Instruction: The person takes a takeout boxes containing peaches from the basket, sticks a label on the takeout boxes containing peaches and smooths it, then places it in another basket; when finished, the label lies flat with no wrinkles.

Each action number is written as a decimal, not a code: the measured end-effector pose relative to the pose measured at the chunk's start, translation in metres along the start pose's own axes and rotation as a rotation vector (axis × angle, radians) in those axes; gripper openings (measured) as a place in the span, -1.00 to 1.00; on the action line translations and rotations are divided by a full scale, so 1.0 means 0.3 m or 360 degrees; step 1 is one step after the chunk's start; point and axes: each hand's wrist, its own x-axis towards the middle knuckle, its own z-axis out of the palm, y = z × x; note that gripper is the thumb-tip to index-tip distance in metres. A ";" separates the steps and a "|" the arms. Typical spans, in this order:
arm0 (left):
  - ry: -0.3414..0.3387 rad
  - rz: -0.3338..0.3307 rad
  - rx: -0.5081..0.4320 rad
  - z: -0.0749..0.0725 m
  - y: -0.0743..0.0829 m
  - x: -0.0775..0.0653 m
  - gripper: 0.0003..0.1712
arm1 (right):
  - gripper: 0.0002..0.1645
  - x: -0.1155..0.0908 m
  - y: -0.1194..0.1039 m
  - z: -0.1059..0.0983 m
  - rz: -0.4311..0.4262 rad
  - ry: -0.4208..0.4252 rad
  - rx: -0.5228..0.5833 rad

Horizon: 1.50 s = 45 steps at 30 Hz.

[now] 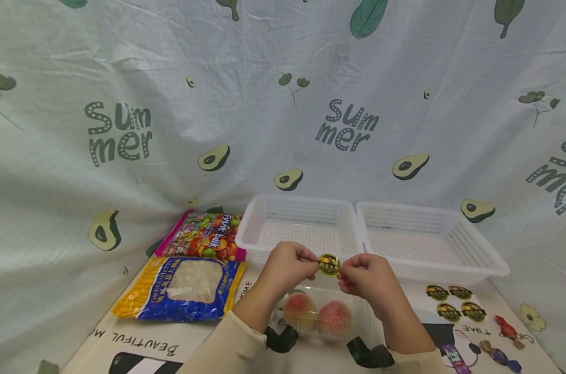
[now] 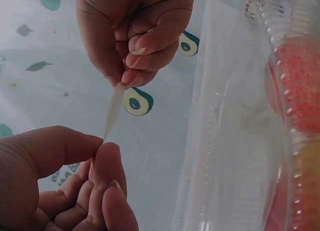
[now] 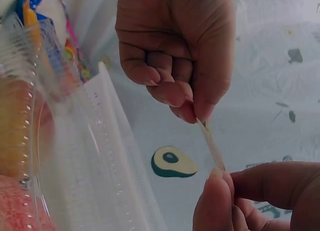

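A round black-and-gold sticker [image 1: 329, 264] with fruit pictures and yellow lettering is stretched upright between both hands. My left hand [image 1: 289, 267] pinches its left edge between thumb and forefinger; my right hand [image 1: 368, 280] pinches the opposite edge the same way. In the left wrist view the sticker [image 2: 114, 111] appears edge-on, a thin pale strip. Below the hands a clear plastic clamshell box [image 1: 357, 317] holds two peaches [image 1: 335, 318], red and yellow. The right wrist view shows the box's ridged clear wall [image 3: 36, 116] beside the hands.
Two white plastic baskets [image 1: 301, 200] [image 1: 486, 262] stand side by side at the back. Left lie a fruit candy bag [image 1: 203, 234] and a blue-yellow pasta bag [image 1: 184, 288]. Several round stickers [image 1: 456, 302] and wrapped candies, one red [image 1: 506, 328], lie at right.
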 end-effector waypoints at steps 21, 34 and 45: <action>-0.0118 -0.0188 0.0155 0.020 -0.070 0.062 -0.95 | -0.83 0.103 0.073 0.001 0.0200 -0.0264 -0.0161; -0.0165 -0.0231 0.0412 0.024 -0.111 0.059 -0.86 | -0.93 0.093 0.089 0.027 0.0183 -0.0288 -0.0314; -0.0165 -0.0199 0.0502 0.035 -0.114 0.051 -0.82 | -0.92 0.089 0.098 0.045 0.0132 -0.0230 -0.0473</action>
